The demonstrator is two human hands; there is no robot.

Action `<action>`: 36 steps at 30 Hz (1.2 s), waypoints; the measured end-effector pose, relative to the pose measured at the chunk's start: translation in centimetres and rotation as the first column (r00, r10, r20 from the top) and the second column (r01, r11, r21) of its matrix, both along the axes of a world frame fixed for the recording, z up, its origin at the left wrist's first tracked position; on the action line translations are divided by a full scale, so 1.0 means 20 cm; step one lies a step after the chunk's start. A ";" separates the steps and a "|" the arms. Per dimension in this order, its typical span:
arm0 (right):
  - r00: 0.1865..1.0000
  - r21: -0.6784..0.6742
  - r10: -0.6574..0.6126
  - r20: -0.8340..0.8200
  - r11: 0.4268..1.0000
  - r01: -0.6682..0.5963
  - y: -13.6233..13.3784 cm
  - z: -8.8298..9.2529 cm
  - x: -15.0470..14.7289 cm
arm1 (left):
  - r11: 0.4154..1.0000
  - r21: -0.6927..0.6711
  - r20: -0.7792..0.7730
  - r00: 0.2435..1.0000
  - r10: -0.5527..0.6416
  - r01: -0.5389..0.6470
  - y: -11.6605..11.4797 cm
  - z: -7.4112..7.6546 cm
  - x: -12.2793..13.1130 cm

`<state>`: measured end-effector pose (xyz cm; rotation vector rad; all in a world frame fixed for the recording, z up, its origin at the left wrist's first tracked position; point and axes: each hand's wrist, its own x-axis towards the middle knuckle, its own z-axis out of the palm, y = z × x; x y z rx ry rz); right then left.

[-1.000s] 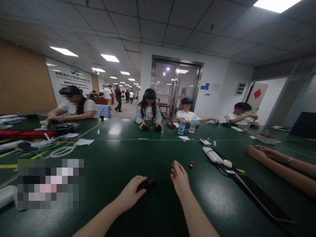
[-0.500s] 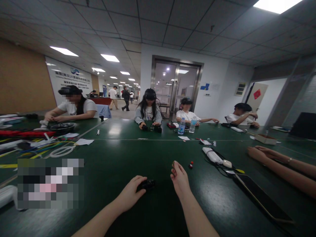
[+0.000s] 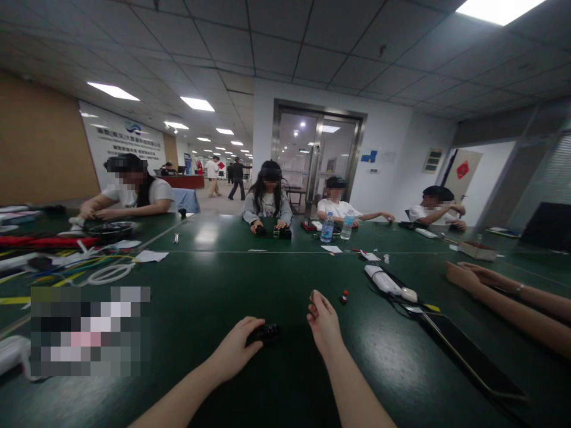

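Note:
My left hand (image 3: 241,345) rests low over the green table (image 3: 214,303), its thumb and fingers closed about one end of a small, dark, shiny object (image 3: 270,331). Its exact kind is too dim to tell. A short way to the right, my right hand (image 3: 323,321) is raised with thumb and fingertips pinched together. Whatever it may hold at the tips is too small to make out. Just beyond it on the right stands a tiny red, white and dark piece (image 3: 344,296), which neither hand touches.
To the right lie a white power strip (image 3: 382,279) and a dark flat tablet-like device (image 3: 473,353). Another person's forearms (image 3: 499,291) rest there. Cables (image 3: 109,273) clutter the left. Across the table are two water bottles (image 3: 327,227) and several seated people.
My hands and the dark object stay almost where they were. In the background, walking people have moved to the right. The view has shifted very slightly.

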<state>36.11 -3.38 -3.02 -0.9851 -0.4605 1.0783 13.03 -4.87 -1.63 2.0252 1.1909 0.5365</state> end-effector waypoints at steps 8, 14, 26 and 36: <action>1.000 0.004 -0.001 -0.012 1.000 0.001 0.00 0.00 0.00 | 0.999 -0.032 0.015 1.000 -0.007 0.007 0.00 0.01 0.00; 1.000 0.011 -0.006 -0.012 1.000 0.006 0.00 0.00 0.00 | 1.000 0.012 0.029 1.000 -0.011 0.011 0.01 -0.03 -0.01; 1.000 0.024 0.025 -0.016 0.999 -0.025 0.00 0.00 0.00 | 0.999 0.036 -0.010 1.000 0.006 -0.006 0.00 0.02 0.01; 1.000 0.017 0.025 -0.005 1.000 -0.025 0.01 -0.02 0.01 | 0.999 0.033 -0.017 1.000 0.020 -0.019 -0.03 0.04 0.01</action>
